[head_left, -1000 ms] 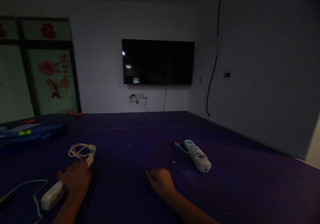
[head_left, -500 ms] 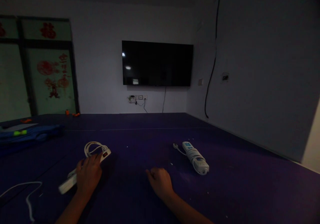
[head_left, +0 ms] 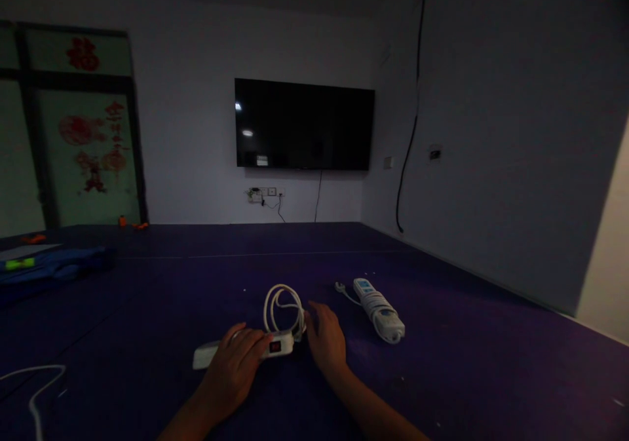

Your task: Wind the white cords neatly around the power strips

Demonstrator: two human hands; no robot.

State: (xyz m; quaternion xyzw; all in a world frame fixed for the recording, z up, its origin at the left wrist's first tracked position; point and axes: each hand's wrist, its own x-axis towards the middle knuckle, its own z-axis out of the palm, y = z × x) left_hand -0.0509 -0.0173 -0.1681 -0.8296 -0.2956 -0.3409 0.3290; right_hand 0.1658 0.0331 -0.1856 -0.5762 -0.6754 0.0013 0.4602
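Note:
A white power strip (head_left: 206,355) with a red switch lies on the dark purple floor mat (head_left: 442,362) in front of me. My left hand (head_left: 236,365) rests on top of its middle, fingers curled over it. Its white coiled cable (head_left: 281,306) lies just behind the strip's right end. My right hand (head_left: 325,339) sits at that end, fingers extended and touching the cable. A second white power strip (head_left: 378,308), with its cable wrapped round it, lies a little to the right of my right hand.
A loose white cable (head_left: 34,388) trails at the lower left. Blue items (head_left: 54,265) lie at the far left. A dark wall-mounted screen (head_left: 303,124) and wall sockets (head_left: 265,192) are ahead. A black cable (head_left: 410,120) hangs on the right wall.
My left hand has slid the power strip and its coiled cable from the left toward the centre. My right hand moved forward to meet the strip's cable end.

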